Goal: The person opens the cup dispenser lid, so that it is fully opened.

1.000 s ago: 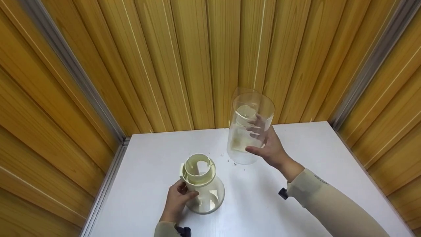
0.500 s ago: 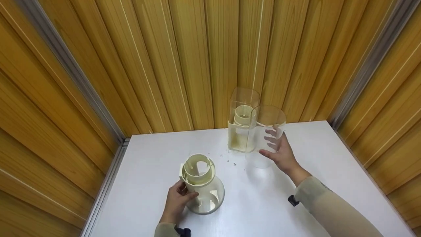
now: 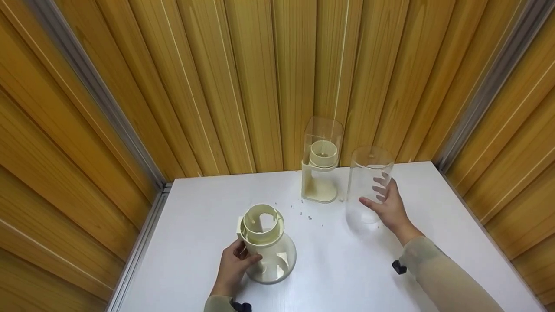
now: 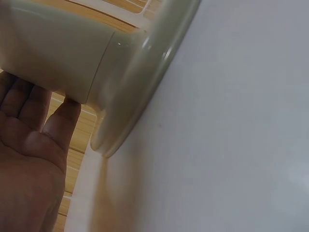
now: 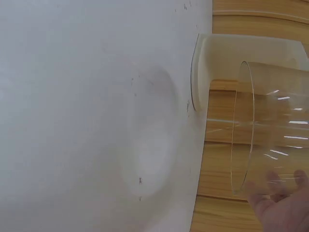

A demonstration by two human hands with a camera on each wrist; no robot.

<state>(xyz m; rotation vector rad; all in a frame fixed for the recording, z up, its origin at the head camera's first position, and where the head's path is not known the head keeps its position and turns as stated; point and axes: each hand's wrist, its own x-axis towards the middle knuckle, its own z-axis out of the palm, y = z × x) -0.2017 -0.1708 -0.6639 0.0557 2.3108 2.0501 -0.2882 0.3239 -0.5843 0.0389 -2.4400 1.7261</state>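
Observation:
My left hand (image 3: pixel 232 265) grips the column of a cream plastic stand (image 3: pixel 260 239), which stands upright on a wide round base at the table's near middle. Two nested rings form its top. The left wrist view shows the fingers and thumb against the smooth column (image 4: pixel 53 55), just above the flared base. On the right, my right hand (image 3: pixel 391 213) holds a clear cylinder (image 3: pixel 362 190) upright, fingers behind it and thumb in front. In the right wrist view the cylinder's lower rim (image 5: pixel 233 130) hangs above the table, apart from it.
A cream dispenser-like unit (image 3: pixel 310 184) with a ring and a clear upper cover (image 3: pixel 323 125) stands at the back, left of the cylinder. Small dark crumbs (image 3: pixel 309 217) lie on the white table (image 3: pixel 199 203). Wood-patterned walls (image 3: pixel 251 86) rise behind and on both sides.
My right hand has carried the clear cylinder to the right and down, away from in front of the back unit. The left hand and its stand have stayed put.

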